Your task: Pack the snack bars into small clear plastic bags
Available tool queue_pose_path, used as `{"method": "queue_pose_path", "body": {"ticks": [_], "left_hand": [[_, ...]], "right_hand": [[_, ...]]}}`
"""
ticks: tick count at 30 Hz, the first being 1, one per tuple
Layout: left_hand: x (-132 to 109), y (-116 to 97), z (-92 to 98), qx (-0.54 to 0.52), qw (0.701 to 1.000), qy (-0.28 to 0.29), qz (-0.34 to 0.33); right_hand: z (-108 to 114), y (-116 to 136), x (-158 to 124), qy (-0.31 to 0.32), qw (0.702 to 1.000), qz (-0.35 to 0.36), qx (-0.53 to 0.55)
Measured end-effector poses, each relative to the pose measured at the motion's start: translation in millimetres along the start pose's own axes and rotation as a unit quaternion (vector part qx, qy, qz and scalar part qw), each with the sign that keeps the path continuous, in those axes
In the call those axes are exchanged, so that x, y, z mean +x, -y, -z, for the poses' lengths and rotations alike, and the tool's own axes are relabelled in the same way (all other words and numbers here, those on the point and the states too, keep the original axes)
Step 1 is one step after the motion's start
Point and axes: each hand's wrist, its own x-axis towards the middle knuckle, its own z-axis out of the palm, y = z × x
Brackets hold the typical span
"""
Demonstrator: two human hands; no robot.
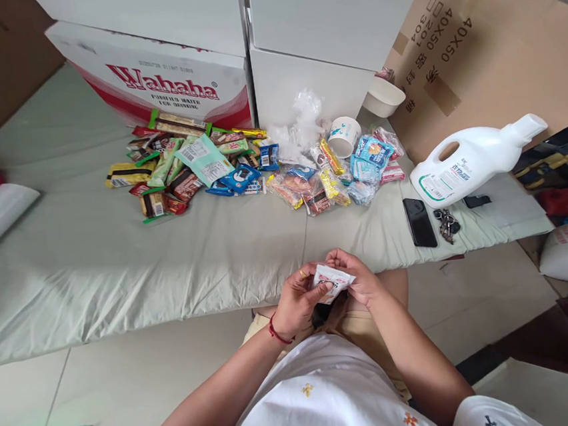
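A small white snack packet (331,281) with some printing sits between my hands, above my lap and just short of the table's front edge. My left hand (299,298), with a ring and a red bracelet at the wrist, grips its left side, thumb across the front. At the packet's upper right, the bent fingers of my right hand (358,276) pinch its edge; the fingertips are partly hidden behind it. Beyond them lies a pile of wrapped snacks (173,163) on the left, and another heap of packets (331,181) to the right.
On the cloth-covered table (168,264) are a phone (419,223), keys (447,225) and a white detergent bottle (474,158). A paper cup (344,137), clear plastic bags (300,127) and a white bowl (384,98) stand behind. A Wahaha carton (160,77) and cardboard (489,52) line the back.
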Motion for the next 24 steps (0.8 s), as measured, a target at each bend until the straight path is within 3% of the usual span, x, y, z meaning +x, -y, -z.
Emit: {"method": "queue_pose_path", "body": {"ticks": [4, 7, 10, 13, 15, 22, 24], "left_hand": [[8.1, -0.7, -9.1, -0.075, 0.995, -0.06, 0.03], [19.4, -5.7, -12.9, -0.093, 0.99, -0.104, 0.007], [28.6, -8.2, -14.1, -0.092, 0.986, -0.14, -0.02], [30.5, -4.1, -17.3, -0.076, 0.984, -0.155, -0.033], [28.8, -1.3, -21.1, -0.087, 0.983, -0.16, -0.032], [31.8, -15.2, -27.4, -0.217, 0.962, -0.157, 0.045], [37.5, -18.3, -24.2, -0.227, 0.959, -0.158, 0.058]], "right_hand": [[-7.7, -10.4, 2.9, -0.062, 0.994, 0.093, 0.02], [-13.7, -14.1, -0.9, -0.09, 0.985, 0.137, 0.052], [-17.9, -15.6, -5.7, -0.094, 0.975, 0.194, -0.061], [-18.4, -18.5, -4.7, -0.162, 0.918, 0.229, -0.282], [-17.3, -20.3, -1.2, -0.21, 0.872, 0.234, -0.374], [-20.2, -16.1, 9.4, -0.225, 0.749, 0.338, -0.524], [-22.9, -14.4, 12.0, -0.205, 0.734, 0.358, -0.539]]}}
